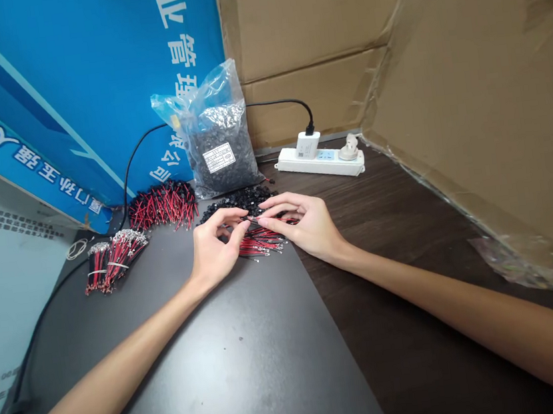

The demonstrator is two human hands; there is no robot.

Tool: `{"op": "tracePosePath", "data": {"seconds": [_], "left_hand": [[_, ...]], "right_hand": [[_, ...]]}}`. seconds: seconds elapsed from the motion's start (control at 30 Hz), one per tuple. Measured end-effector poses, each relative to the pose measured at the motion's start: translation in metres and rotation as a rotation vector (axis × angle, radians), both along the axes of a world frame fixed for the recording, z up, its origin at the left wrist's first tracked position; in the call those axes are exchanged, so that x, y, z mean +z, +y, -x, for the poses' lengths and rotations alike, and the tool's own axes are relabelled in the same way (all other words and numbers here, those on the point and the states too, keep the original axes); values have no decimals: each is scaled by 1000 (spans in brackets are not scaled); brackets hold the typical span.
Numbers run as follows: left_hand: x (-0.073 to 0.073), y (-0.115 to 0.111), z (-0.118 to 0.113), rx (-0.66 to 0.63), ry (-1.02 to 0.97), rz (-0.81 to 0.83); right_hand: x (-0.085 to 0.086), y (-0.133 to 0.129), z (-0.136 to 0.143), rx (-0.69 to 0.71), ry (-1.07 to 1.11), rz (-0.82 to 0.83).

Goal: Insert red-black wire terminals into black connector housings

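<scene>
Left of your hands lie the bundled wires [118, 260]. Your left hand [215, 247] pinches one end of a thin wire piece [253, 218] above the loose wires [263, 241]; its long axis runs sideways, ends unclear. Your right hand [309, 224] pinches its other side.

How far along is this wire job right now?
Seemingly partway. Perhaps done: heaped red-and-black wires with black ends. In hand: a thin, dark piece between left hand and right hand. Apparently left: banded red-and-black wire bundles, small black plastic pieces.
</scene>
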State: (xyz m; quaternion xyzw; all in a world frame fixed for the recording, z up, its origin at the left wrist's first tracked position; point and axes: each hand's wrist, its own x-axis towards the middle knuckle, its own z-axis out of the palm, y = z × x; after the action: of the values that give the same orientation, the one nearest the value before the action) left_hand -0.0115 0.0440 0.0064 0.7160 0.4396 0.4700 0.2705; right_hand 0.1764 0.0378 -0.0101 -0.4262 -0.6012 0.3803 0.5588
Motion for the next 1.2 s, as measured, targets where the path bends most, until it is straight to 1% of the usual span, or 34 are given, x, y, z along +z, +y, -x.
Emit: {"op": "tracePosePath", "data": {"seconds": [0.3, 0.5, 0.67, 0.87, 1.07, 1.2], "left_hand": [[3, -1, -2, -20, -29, 34], [1, 0, 0, -33, -34, 53], [1, 0, 0, -54, 0, 27], [5, -1, -1, -60, 18, -78], [7, -1, -1, -54, 24, -55], [6, -1, -1, -43, 28, -40]], "right_hand": [[0, -3, 4, -24, -3, -28], [1, -3, 4, -32, 3, -24], [2, -3, 4, -44, 2, -31], [2, -3, 5, -63, 8, -50], [3, -4, 5, -87, -7, -54], [3, -5, 4, -67, -25, -50]]}}
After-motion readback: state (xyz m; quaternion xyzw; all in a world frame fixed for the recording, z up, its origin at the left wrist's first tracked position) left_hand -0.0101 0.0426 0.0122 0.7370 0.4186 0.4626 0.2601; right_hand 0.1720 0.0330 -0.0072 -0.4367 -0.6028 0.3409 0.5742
